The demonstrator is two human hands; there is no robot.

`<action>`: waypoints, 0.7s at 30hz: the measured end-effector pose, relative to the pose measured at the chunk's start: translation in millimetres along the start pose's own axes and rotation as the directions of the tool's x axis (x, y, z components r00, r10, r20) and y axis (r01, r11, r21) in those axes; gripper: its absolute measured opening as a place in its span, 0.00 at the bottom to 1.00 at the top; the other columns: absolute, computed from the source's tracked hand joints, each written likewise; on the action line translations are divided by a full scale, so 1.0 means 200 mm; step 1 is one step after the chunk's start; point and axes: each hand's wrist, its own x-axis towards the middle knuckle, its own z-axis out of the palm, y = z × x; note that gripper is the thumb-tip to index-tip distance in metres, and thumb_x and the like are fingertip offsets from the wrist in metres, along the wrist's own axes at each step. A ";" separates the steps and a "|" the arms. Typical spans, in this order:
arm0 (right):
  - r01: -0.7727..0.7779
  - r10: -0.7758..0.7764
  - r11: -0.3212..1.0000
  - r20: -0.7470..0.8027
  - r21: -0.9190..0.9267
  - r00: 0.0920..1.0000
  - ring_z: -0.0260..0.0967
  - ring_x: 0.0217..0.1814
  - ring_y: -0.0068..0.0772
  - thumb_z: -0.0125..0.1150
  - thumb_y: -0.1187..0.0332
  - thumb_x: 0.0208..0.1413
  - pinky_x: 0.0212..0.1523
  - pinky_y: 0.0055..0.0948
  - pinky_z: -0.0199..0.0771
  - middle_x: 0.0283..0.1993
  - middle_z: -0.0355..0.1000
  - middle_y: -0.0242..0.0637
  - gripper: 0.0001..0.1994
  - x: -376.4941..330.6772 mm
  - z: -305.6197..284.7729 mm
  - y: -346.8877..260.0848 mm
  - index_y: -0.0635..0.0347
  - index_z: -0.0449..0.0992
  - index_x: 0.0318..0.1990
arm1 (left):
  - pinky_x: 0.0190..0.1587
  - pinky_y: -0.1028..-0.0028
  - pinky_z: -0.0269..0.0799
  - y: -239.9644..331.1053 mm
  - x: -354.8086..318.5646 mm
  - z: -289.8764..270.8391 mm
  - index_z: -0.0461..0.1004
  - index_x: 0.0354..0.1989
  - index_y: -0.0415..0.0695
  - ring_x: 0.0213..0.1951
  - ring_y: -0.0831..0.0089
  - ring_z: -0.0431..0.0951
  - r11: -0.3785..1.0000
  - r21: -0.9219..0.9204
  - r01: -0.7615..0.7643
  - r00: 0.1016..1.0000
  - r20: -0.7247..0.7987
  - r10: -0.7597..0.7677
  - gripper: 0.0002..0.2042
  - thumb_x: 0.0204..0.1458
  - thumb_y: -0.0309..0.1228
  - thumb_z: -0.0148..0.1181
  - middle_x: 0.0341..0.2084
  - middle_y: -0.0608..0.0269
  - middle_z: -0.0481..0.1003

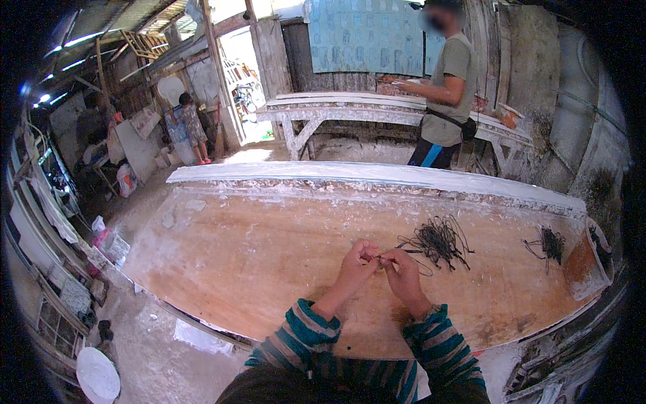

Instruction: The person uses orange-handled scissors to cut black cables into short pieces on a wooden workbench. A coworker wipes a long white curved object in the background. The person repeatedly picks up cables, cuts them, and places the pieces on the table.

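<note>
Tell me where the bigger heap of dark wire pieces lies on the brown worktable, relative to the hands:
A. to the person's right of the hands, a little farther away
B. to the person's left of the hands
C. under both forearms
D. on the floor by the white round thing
A: the larger dark wire heap lies on the worktable just right of and beyond the right hand and left hand, which meet on one thin piece.

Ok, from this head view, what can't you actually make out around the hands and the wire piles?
- Piece pinched between the left hand and right hand: too small; fingers cover it, so each grip is unclear.
- Near wire pile: strands too thin and tangled to count.
- Far wire pile: small, bent by the fisheye rim.
- Container at the wooden table's right end: contents dark and blurred.
- Standing person's hands: too far away to read.
</note>
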 end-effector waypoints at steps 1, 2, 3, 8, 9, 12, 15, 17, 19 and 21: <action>-0.039 0.039 0.999 0.000 0.002 0.999 0.68 0.33 0.28 0.53 0.81 0.47 0.33 0.24 0.68 0.30 0.69 0.38 0.03 0.00 0.00 0.00 0.65 0.69 0.30 | 0.29 0.79 0.70 0.07 -0.02 0.02 0.63 0.41 0.42 0.29 0.77 0.70 0.998 0.056 -0.025 1.000 -0.011 0.026 0.14 0.45 0.19 0.52 0.28 0.64 0.70; -0.078 0.078 0.997 0.000 0.004 0.997 0.68 0.32 0.26 0.53 0.81 0.48 0.33 0.23 0.68 0.30 0.69 0.37 0.02 0.00 -0.01 -0.02 0.65 0.69 0.30 | 0.29 0.78 0.69 0.11 -0.03 0.03 0.64 0.41 0.42 0.28 0.78 0.69 0.993 0.111 -0.049 0.998 -0.021 0.052 0.13 0.45 0.19 0.52 0.27 0.64 0.70; -0.112 0.112 0.994 0.004 0.009 0.994 0.67 0.32 0.25 0.53 0.80 0.49 0.32 0.22 0.68 0.29 0.69 0.36 0.02 0.01 0.00 -0.04 0.65 0.69 0.30 | 0.28 0.78 0.69 0.10 -0.03 0.02 0.64 0.40 0.42 0.28 0.78 0.69 0.988 0.139 -0.063 0.998 -0.022 0.067 0.13 0.45 0.20 0.52 0.27 0.64 0.70; -0.120 0.120 0.993 0.007 0.009 0.993 0.66 0.30 0.24 0.53 0.79 0.50 0.33 0.22 0.67 0.28 0.67 0.35 0.01 0.01 -0.01 -0.06 0.65 0.69 0.30 | 0.29 0.75 0.67 0.09 -0.04 0.02 0.67 0.37 0.42 0.27 0.75 0.69 0.968 0.223 -0.117 0.991 -0.032 0.127 0.10 0.44 0.21 0.53 0.27 0.62 0.69; -0.113 0.113 0.994 0.012 0.006 0.994 0.65 0.30 0.23 0.53 0.79 0.50 0.33 0.21 0.67 0.27 0.67 0.34 0.01 0.01 -0.01 -0.06 0.64 0.68 0.30 | 0.29 0.75 0.67 0.07 -0.04 0.02 0.67 0.37 0.42 0.28 0.74 0.69 0.958 0.249 -0.140 0.987 -0.037 0.154 0.10 0.44 0.22 0.53 0.27 0.61 0.69; -0.327 0.331 0.901 0.036 0.287 0.943 0.64 0.32 0.20 0.52 0.77 0.52 0.35 0.20 0.66 0.28 0.66 0.31 0.02 0.01 0.01 -0.07 0.63 0.66 0.30 | 0.30 0.73 0.68 0.05 -0.04 0.03 0.67 0.37 0.42 0.28 0.69 0.70 0.922 0.327 -0.206 0.971 -0.051 0.235 0.10 0.44 0.23 0.53 0.28 0.58 0.68; -0.419 0.424 0.716 0.130 0.558 0.896 0.63 0.34 0.18 0.50 0.74 0.54 0.36 0.20 0.65 0.28 0.65 0.28 0.02 0.02 0.00 -0.12 0.61 0.65 0.31 | 0.31 0.72 0.68 0.07 -0.05 0.04 0.67 0.37 0.42 0.29 0.66 0.70 0.900 0.364 -0.238 0.959 -0.059 0.277 0.10 0.44 0.23 0.53 0.28 0.56 0.68; -0.474 0.449 0.627 0.211 0.618 0.868 0.64 0.35 0.19 0.48 0.72 0.55 0.36 0.21 0.65 0.29 0.66 0.28 0.03 0.05 -0.03 -0.19 0.60 0.66 0.31 | 0.31 0.71 0.68 0.08 -0.06 0.04 0.67 0.36 0.42 0.30 0.65 0.70 0.916 0.332 -0.223 0.965 -0.056 0.256 0.10 0.44 0.23 0.53 0.29 0.56 0.68; -0.511 0.453 0.557 0.276 0.655 0.848 0.65 0.37 0.23 0.48 0.70 0.55 0.39 0.23 0.66 0.33 0.67 0.33 0.04 0.05 -0.04 -0.20 0.60 0.66 0.32 | 0.32 0.71 0.68 0.07 -0.06 0.04 0.67 0.36 0.41 0.30 0.64 0.70 0.924 0.317 -0.215 0.969 -0.046 0.241 0.09 0.44 0.23 0.53 0.29 0.56 0.68; -0.532 0.439 0.514 0.326 0.673 0.837 0.68 0.40 0.31 0.49 0.70 0.55 0.44 0.28 0.67 0.41 0.70 0.44 0.05 0.05 -0.05 -0.17 0.62 0.66 0.33 | 0.32 0.70 0.68 0.07 -0.06 0.03 0.67 0.36 0.41 0.30 0.63 0.70 0.918 0.327 -0.226 0.968 -0.032 0.250 0.09 0.44 0.23 0.52 0.29 0.55 0.68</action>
